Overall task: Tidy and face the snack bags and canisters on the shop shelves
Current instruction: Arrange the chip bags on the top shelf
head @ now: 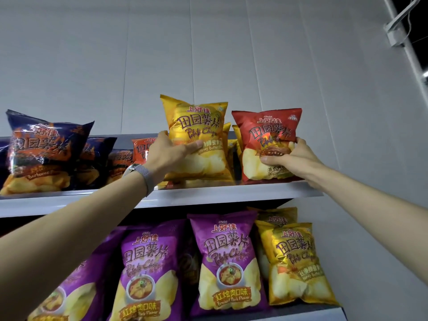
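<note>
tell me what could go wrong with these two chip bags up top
The yellow bag in the left hand and the red bag in the right hand both stand at the front edge of the top shelf; a small pull could tip either off. The right hand digs into the red bag's front and might crush chips. More yellow bags close behind could get knocked askew.

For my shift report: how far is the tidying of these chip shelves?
Looks done: the purple foil chip bags on the lower shelf stand facing out. In hand: the left hand grips a yellow foil chip bag, the right hand a red foil chip bag, both upright at the top shelf edge. Left: the dark blue barbecue bags lean, and orange bags lie low behind.
</note>
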Motion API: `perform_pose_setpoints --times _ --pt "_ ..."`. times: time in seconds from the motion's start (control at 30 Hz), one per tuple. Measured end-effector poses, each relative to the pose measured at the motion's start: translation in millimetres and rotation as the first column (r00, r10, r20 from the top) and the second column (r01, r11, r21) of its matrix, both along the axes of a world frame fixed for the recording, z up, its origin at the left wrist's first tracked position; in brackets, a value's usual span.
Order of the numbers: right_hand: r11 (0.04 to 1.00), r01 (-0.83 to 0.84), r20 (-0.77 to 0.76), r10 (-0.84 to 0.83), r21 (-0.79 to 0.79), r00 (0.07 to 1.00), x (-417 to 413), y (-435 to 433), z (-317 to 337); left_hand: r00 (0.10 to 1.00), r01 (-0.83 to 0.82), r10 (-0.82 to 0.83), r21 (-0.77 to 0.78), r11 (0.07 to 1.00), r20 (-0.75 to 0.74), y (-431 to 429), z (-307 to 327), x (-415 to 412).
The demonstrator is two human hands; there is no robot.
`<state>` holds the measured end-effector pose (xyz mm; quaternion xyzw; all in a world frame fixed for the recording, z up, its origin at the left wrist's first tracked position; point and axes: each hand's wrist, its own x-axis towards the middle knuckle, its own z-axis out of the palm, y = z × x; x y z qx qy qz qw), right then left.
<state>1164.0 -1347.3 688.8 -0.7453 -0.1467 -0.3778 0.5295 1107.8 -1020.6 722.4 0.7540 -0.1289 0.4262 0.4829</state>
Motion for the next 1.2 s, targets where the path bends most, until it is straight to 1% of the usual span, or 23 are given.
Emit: perform_pose_setpoints --times 0.1,0.17,0.27,0.33,0.43,0.57,0.67,0.77,0.83,0.9,1.03,1.2 --pt "0.999 0.009 0.085 -0.013 0.044 0.996 -0.7 10.8 -4.9 0.992 0.093 -0.084 -0.091 0.992 0.091 3.1 -0.7 -17.7" --pt "0.997 0.0 0.138 -0.011 0.083 0.99 -2.7 19.7 -5.6 0.979 0.137 -0.109 -0.161 0.977 0.173 13.6 2.6 -27.0" --pt "0.993 -0.035 0.178 0.015 0.11 0.984 -5.3 39.9 -3.3 0.954 0.215 -0.15 -0.243 0.946 0.261 29.8 7.5 -46.4" --pt "0.995 -0.047 0.198 0.028 0.091 0.98 -8.9 59.4 -1.6 0.933 0.247 -0.162 -0.243 0.938 0.32 39.0 8.6 -60.4" --pt "0.997 -0.054 0.212 0.04 0.062 0.976 -13.3 93.6 -2.2 0.918 0.237 -0.152 -0.198 0.951 0.367 50.7 7.0 -77.1" --pt "1.0 -0.007 0.221 0.008 -0.004 0.975 -14.9 133.5 -2.8 0.912 0.252 -0.177 -0.163 0.954 0.37 63.2 4.8 -85.8" --pt "0.997 -0.014 0.171 0.026 -0.072 0.985 -15.6 155.3 -3.6 0.913 0.259 -0.203 -0.118 0.959 0.354 69.5 3.9 -87.2" --pt "0.986 0.05 0.141 -0.027 -0.159 0.99 -13.2 164.0 -7.7 0.913 0.29 -0.249 -0.085 0.953 0.324 70.3 1.5 -86.2" --pt "0.976 0.076 0.114 -0.053 -0.205 0.992 -13.7 161.4 -7.2 0.91 0.308 -0.277 -0.056 0.95 0.308 67.7 -2.1 -84.4" --pt "0.971 0.059 0.083 -0.041 -0.23 0.996 -17.7 154.6 -5.4 0.905 0.33 -0.307 -0.029 0.944 0.295 63.2 -6.3 -81.1" --pt "0.957 0.031 0.072 -0.01 -0.29 0.997 -24.2 137.6 -9.6 0.902 0.36 -0.346 -0.008 0.933 0.258 47.3 -12.1 -72.2" --pt "0.965 0.06 0.086 -0.039 -0.256 0.996 -31.8 108.0 -19.1 0.905 0.36 -0.353 0.014 0.933 0.237 16.8 -13.0 -67.0"
